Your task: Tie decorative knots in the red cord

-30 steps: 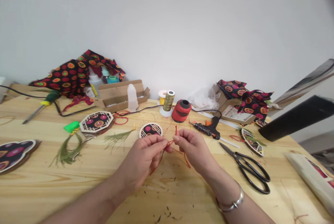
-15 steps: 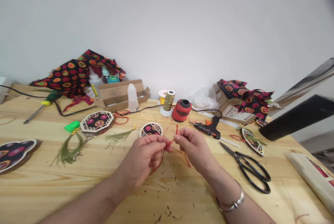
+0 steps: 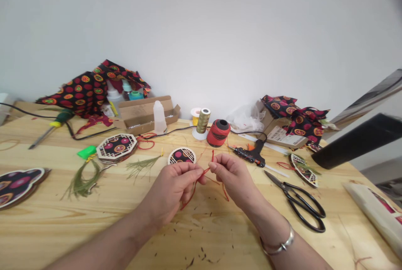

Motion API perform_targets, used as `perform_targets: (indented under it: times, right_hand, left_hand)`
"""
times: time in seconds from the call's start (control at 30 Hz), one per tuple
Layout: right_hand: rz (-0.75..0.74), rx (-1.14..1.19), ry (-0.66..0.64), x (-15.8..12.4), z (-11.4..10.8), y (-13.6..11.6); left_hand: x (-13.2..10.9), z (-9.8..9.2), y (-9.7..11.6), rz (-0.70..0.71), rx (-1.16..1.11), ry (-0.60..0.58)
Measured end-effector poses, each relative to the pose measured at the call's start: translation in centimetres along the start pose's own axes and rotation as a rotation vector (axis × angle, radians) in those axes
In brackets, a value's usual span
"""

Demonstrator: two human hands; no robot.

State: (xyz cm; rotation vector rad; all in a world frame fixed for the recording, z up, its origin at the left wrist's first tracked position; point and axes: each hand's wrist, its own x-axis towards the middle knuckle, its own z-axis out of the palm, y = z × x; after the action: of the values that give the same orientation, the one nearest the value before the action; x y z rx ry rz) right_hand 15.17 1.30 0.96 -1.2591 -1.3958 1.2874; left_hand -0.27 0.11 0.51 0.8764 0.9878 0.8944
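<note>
Between my hands runs a thin red cord (image 3: 206, 171), its loose ends hanging below the fingers. My left hand (image 3: 180, 186) pinches it between thumb and index finger. Thumb and fingertips of my right hand (image 3: 230, 177) are closed on another part of the cord, with a short end sticking up above them. Just behind the left fingers lies a round wood-framed ornament (image 3: 181, 156) with patterned fabric, partly covered by the hand. A spool of red cord (image 3: 218, 132) stands beyond my hands, next to a spool of olive-gold thread (image 3: 203, 120).
Right of my hands lie black-handled scissors (image 3: 301, 201) and a hot glue gun (image 3: 251, 153). To the left are an octagonal ornament (image 3: 117, 147), a green tassel (image 3: 84, 177) and a screwdriver (image 3: 52, 126). A cardboard box (image 3: 138, 115) and a plastic bottle (image 3: 160, 118) stand at the back.
My left thumb and fingers have shifted slightly along the cord toward the right hand. The right hand has stayed nearly still.
</note>
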Motion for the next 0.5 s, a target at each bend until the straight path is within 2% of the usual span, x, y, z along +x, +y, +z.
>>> perform_targets:
  times: [0.27, 0.5]
  right_hand:
    - [0.005, -0.013, -0.008, -0.06, 0.10, -0.09]
    - [-0.015, -0.049, 0.015, 0.01, -0.03, -0.36]
  left_hand:
    - [-0.05, -0.10, 0.05, -0.014, -0.044, 0.011]
    - [-0.37, 0.23, 0.43, 0.036, 0.004, 0.106]
